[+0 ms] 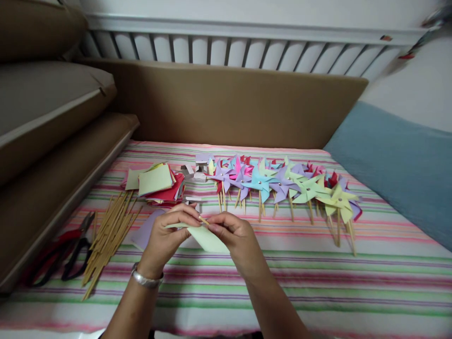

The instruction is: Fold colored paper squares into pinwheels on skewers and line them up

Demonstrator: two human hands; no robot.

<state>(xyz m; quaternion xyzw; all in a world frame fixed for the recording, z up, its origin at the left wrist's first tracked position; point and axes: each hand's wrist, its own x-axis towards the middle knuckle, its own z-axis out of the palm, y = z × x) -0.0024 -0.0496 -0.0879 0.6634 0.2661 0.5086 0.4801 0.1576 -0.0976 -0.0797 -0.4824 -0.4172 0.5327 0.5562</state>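
A pale green sheet of paper point(209, 239) is held up between my hands over the striped cloth. My left hand point(173, 227) pinches its left part, with the thumb below and the fingers above. My right hand point(233, 231) closes its thumb and forefinger on the end of a short wooden stick point(204, 220), which lies across the paper's upper edge and touches the left fingertips. How far the stick runs behind the paper is hidden. Under my left wrist a lilac paper point(147, 230) rests on the cloth.
Paper pinwheels point(280, 183) on sticks lie in a row at the right. Stacked coloured paper squares point(155, 181) sit left of small grey boxes point(200, 170). Loose wooden sticks point(109, 240) and black-handled scissors point(76, 249) lie at the left, beside brown cushions point(70, 165).
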